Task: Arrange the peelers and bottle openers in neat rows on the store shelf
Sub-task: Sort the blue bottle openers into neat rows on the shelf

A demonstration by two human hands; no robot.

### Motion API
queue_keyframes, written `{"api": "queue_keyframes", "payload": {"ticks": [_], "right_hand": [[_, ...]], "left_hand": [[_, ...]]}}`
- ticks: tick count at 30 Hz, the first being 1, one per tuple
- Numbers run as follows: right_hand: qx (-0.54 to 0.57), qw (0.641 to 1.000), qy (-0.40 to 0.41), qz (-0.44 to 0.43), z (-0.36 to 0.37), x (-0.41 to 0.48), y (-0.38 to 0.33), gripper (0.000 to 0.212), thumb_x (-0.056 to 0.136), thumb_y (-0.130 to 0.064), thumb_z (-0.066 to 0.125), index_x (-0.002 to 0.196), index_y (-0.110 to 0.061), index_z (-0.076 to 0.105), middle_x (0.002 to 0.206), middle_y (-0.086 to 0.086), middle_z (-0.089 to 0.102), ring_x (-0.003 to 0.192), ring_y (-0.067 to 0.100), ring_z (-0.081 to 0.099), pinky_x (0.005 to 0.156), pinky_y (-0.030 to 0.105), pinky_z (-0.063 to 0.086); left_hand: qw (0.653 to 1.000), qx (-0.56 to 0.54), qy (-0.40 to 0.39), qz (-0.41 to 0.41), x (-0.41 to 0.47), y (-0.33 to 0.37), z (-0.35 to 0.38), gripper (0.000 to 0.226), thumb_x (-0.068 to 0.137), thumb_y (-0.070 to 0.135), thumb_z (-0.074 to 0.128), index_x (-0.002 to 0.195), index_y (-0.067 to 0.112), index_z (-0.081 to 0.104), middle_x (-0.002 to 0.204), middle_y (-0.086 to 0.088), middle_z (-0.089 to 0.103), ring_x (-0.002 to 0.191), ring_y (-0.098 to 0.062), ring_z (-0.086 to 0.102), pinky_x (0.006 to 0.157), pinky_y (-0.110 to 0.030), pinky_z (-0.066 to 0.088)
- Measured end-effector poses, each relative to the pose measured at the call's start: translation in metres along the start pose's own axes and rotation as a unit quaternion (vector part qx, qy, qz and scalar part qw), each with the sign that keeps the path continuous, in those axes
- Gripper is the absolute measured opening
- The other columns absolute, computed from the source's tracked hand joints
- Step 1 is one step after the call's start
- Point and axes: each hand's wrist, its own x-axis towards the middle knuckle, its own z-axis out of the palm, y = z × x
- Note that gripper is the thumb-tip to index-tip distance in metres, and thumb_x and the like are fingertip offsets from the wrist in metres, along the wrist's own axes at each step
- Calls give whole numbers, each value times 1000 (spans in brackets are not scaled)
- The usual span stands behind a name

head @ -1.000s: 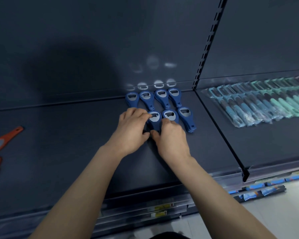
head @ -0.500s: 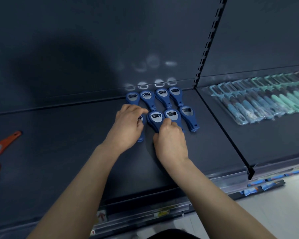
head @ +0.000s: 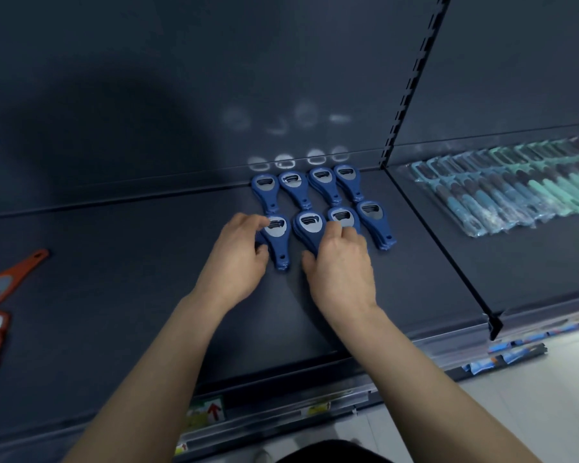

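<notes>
My left hand (head: 234, 259) is curling round the front-left opener (head: 277, 240), fingers over its metal head and thumb tucked against the handle's near side. My right hand (head: 343, 270) is sitting just beside it. Its fingers are bending over the middle openers (head: 310, 225) of the front row and its thumb is pressing in from the left, so it's pinching those two handles together. I can't tell how much of them it's really gripping, since the hand is covering them.

All of this is happening in a block of blue openers (head: 348, 180), two rows of four. They're lying flat toward the back of the dark shelf (head: 147, 312), heads pointing at the back wall. They look like small stacks rather than single pieces. The front-right stack (head: 375, 225) is lying just beside my right hand, not touched.

Over at the far left edge, a few orange openers (head: 10, 279) are lying loose, well apart from the blue ones. Past the divider (head: 448, 248) on the right, packaged peelers (head: 515, 192) in teal and blue are lining up in one long overlapping row.
</notes>
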Motion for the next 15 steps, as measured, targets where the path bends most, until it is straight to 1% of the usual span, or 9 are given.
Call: {"api": "queue_keyframes", "payload": {"ticks": [2, 4, 5, 7, 9, 12, 15], "right_hand": [[9, 999, 21, -31, -3, -1, -3, 23, 96, -13, 44, 117, -5, 47, 118, 12, 51, 110, 26, 46, 84, 27, 37], [40, 998, 7, -52, -4, -1, -9, 23, 96, -12, 44, 117, -6, 50, 115, 11, 55, 108, 25, 50, 78, 25, 36], [58, 997, -11, -56, -3, -2, -13, 23, 96, -14, 45, 116, -6, 52, 113, 11, 57, 105, 26, 52, 76, 27, 37], [87, 994, -50, -52, 1, -3, -18, 22, 96, -21, 48, 108, -4, 53, 107, 13, 59, 100, 30, 55, 72, 30, 35], [105, 991, -71, -43, 5, -3, -20, 22, 95, -25, 51, 102, -4, 53, 102, 15, 60, 97, 32, 55, 68, 28, 33], [118, 990, -71, -35, 8, -3, -22, 21, 93, -21, 51, 104, -3, 52, 105, 15, 59, 99, 31, 54, 68, 27, 32], [123, 989, -68, -34, 8, -3, -24, 20, 93, -17, 50, 106, -3, 53, 106, 14, 59, 99, 30, 55, 67, 26, 31]], "left_hand": [[1000, -23, -14, -12, -5, -1, 0, 40, 85, 1, 56, 123, 13, 53, 116, 0, 49, 97, -10, 51, 88, -17, 38], [998, -43, -29, -20, -9, -2, 0, 43, 82, 0, 61, 122, 13, 52, 114, 2, 47, 95, -8, 49, 87, -19, 40], [998, -51, -35, -22, -10, -2, 1, 45, 81, 0, 63, 122, 13, 51, 114, 3, 46, 96, -8, 48, 88, -20, 41], [997, -62, -40, -23, -11, -2, 2, 48, 78, 0, 67, 122, 13, 52, 112, 4, 45, 98, -10, 50, 90, -24, 44], [997, -70, -36, -19, -11, -3, 3, 46, 78, 1, 67, 120, 13, 54, 110, 4, 47, 97, -12, 52, 89, -25, 45], [996, -81, -26, -7, -10, -4, 4, 39, 79, -1, 66, 116, 10, 59, 109, 1, 51, 94, -12, 54, 88, -23, 46], [996, -87, -21, 4, -10, -5, 6, 36, 79, -1, 67, 113, 8, 61, 105, 2, 51, 92, -14, 56, 87, -23, 47]]}}
